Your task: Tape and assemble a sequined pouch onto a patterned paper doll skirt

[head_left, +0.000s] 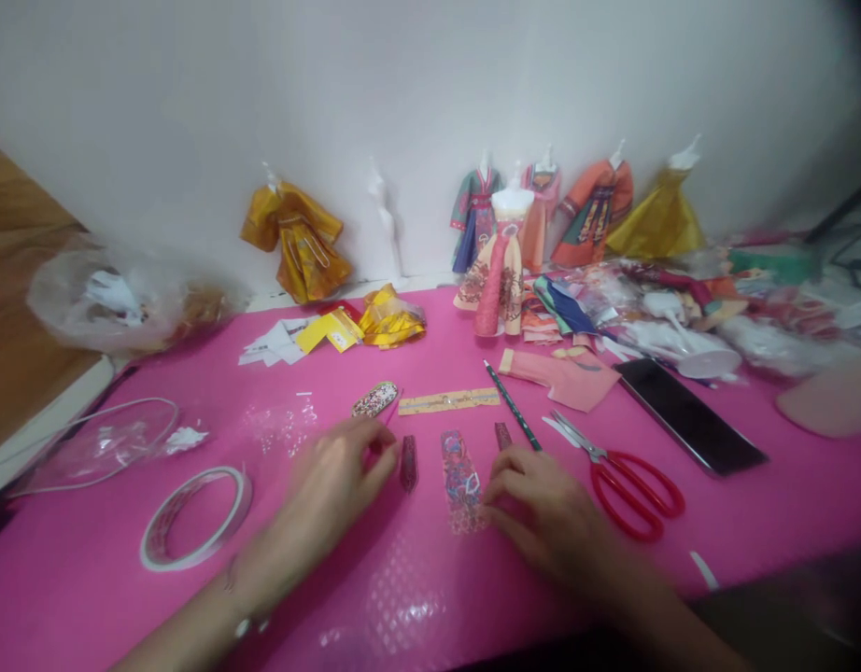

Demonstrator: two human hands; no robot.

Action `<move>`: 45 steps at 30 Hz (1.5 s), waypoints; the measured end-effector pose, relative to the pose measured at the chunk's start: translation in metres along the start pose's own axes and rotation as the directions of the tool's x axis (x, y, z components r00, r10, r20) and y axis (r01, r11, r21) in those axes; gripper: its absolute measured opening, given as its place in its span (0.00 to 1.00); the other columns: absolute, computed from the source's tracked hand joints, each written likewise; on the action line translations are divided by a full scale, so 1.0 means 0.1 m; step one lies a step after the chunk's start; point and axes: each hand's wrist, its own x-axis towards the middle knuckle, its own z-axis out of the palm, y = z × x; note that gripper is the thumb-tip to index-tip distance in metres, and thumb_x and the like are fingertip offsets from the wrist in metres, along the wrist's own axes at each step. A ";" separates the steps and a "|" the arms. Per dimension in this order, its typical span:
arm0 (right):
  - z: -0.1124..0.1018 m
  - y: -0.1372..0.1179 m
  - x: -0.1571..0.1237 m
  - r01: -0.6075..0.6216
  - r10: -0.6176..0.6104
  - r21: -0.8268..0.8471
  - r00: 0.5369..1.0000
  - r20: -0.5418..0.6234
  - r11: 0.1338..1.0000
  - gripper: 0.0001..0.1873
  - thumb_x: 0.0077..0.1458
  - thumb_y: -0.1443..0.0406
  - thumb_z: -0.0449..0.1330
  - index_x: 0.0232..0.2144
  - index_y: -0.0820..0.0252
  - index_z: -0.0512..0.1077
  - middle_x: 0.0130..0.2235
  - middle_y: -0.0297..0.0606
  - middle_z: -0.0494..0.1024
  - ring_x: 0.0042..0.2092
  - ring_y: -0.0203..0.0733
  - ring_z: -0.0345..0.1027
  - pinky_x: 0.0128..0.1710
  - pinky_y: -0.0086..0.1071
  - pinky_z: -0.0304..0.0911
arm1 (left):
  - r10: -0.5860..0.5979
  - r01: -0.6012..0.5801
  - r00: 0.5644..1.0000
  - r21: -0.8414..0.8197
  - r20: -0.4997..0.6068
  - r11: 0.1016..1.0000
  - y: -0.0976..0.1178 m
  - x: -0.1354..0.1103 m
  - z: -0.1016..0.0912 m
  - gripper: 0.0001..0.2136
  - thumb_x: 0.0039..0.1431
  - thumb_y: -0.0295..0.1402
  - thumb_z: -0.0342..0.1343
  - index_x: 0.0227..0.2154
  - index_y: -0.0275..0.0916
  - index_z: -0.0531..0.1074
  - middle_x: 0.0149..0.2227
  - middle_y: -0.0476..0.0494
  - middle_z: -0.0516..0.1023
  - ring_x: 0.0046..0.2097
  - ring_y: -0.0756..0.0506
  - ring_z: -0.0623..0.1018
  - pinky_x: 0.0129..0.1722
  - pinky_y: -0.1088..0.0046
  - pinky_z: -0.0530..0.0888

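Note:
My left hand (343, 471) rests low over the pink table, fingers loosely curved, with nothing visible in them. Just right of its fingertips lies a narrow dark red strip (409, 465) with a pointed lower end. My right hand (539, 499) has bent fingers, somewhat apart. Its thumb side is at the right edge of a patterned fabric-like strip (462, 476), and whether it touches is unclear. A second dark red strip (501, 435) shows above its fingers, the lower end hidden. Beyond lie a beige decorated band (448, 401) and a patterned oval piece (375, 399).
Red-handled scissors (633, 490), a pencil (511, 405), a pink garment piece (567, 375) and a black phone (693, 415) lie right. A tape roll (245, 504) sits left. Small dressed mannequins, including one in gold (297, 243), stand along the wall. Fabric and plastic bags (773, 345) crowd the back right.

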 end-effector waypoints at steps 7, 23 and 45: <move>-0.06 -0.01 -0.03 -0.018 0.090 -0.251 0.956 0.279 0.968 0.08 0.58 0.71 0.61 0.27 0.59 0.71 0.32 0.34 0.73 0.36 0.41 0.66 0.35 0.34 0.55 | 0.057 0.082 0.957 -0.454 0.283 0.887 0.03 -0.25 0.11 0.14 0.56 0.42 0.47 0.24 0.39 0.70 0.24 0.49 0.73 0.27 0.48 0.71 0.27 0.75 0.65; 0.02 0.09 -0.10 0.089 -0.022 -0.224 0.958 0.285 0.970 0.09 0.60 0.75 0.55 0.31 0.58 0.66 0.34 0.35 0.71 0.35 0.42 0.62 0.35 0.36 0.55 | 0.331 0.826 0.549 -0.558 0.768 -0.075 0.13 -0.60 0.49 0.12 0.58 0.37 0.60 0.37 0.31 0.76 0.36 0.38 0.80 0.34 0.46 0.83 0.29 0.78 0.74; -0.16 -0.16 0.01 0.261 -0.235 -0.085 0.943 0.236 0.962 0.10 0.67 0.66 0.53 0.33 0.57 0.71 0.34 0.35 0.74 0.36 0.41 0.64 0.37 0.36 0.56 | 0.358 0.722 0.690 -0.562 0.629 -0.405 0.33 -0.33 0.64 0.13 0.63 0.36 0.54 0.39 0.28 0.75 0.32 0.37 0.79 0.33 0.46 0.79 0.38 0.70 0.74</move>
